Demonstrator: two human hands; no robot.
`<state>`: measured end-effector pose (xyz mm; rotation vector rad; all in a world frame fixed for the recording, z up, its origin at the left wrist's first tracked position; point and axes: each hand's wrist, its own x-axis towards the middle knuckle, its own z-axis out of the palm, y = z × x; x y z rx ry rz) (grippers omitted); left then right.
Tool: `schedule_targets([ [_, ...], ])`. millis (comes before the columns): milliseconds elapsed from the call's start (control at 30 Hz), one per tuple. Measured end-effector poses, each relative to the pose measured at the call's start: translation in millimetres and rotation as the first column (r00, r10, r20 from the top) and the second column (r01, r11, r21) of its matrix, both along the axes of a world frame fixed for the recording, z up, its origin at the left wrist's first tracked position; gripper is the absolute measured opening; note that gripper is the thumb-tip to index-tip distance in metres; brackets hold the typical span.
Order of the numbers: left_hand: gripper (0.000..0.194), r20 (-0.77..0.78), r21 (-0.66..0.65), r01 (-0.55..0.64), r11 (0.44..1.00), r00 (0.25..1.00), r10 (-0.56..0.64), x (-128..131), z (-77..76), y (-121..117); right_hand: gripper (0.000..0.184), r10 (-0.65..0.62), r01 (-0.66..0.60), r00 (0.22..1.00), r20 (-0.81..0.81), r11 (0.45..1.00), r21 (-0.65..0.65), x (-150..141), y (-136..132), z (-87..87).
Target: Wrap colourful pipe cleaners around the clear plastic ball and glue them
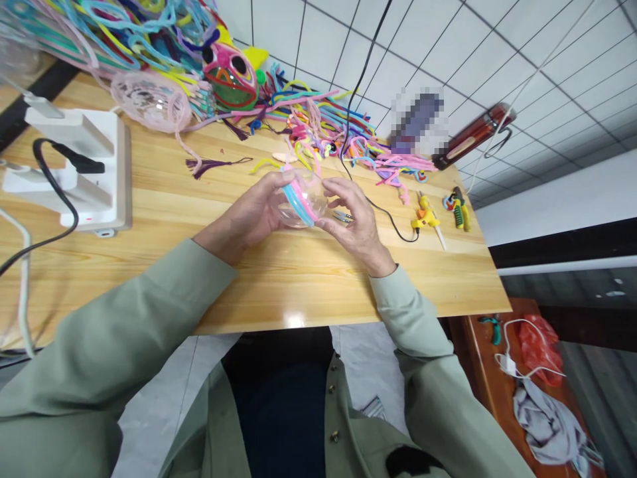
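Both my hands hold a clear plastic ball just above the wooden table. A band of blue and pink pipe cleaners runs around the ball. My left hand cups the ball from the left with its fingers curled round it. From the right, my right hand pinches the ball with thumb and fingertips. Small metal pliers lie on the table under my right fingers.
A heap of coloured pipe cleaners covers the far side, with a pipe-cleaner fish figure and a pink-wrapped clear ball. A white power strip sits left. A yellow glue gun, cutters and a dark bottle lie right.
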<state>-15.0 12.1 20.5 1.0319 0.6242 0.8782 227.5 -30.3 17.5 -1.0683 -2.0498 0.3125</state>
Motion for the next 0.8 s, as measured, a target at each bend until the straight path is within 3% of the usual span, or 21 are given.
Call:
schedule_targets([
  [167,0.049,0.026,-0.035,-0.016,0.999,1.0,0.017,3,1.9,-2,0.066,0.008,-0.008,1.0,-0.023,1.0,0.011,-2,-3,1.2],
  [367,0.047,0.049,-0.019,-0.014,1.0,0.999,0.015,6,5.6,-5,0.063,-0.055,0.056,0.994,0.097,0.998,-0.001,-6,-9,9.8],
  [500,0.052,0.032,-0.011,-0.011,1.0,0.999,0.012,6,0.2,-5,0.047,-0.006,0.009,0.994,0.109,1.0,-0.021,-10,-11,12.6],
  [800,0.058,0.058,-0.048,0.004,0.999,0.998,-0.001,7,-4.5,-6,0.036,0.095,-0.099,0.994,0.048,0.991,0.086,-8,-11,9.6],
])
